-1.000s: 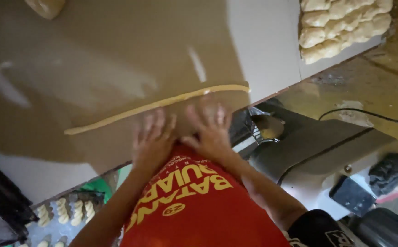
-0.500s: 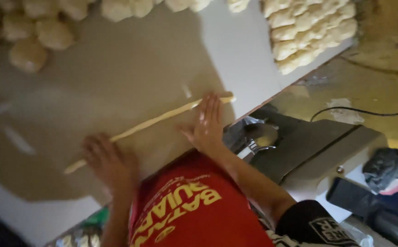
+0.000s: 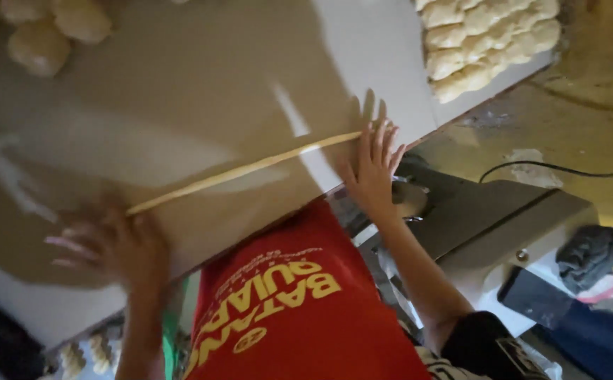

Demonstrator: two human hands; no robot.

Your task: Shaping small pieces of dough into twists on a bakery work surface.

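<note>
A long thin rope of pale dough [image 3: 243, 171] lies slantwise across the white floured table [image 3: 363, 56]. My left hand [image 3: 113, 246] lies flat with fingers spread at the rope's lower left end, blurred by motion. My right hand [image 3: 373, 169] rests flat, fingers apart, on the rope's upper right end near the table's edge. Neither hand grips anything. My red printed shirt [image 3: 299, 309] fills the bottom middle.
Round dough balls [image 3: 39, 42] sit at the table's far left. A heap of shaped dough pieces [image 3: 489, 42] lies at the far right corner. Beside the table stands a grey machine [image 3: 503, 218] with a black cable [image 3: 567, 169] and a dark cloth [image 3: 591, 253].
Both hands have slid apart from the middle of the rope to its two ends. The rope has grown thinner.
</note>
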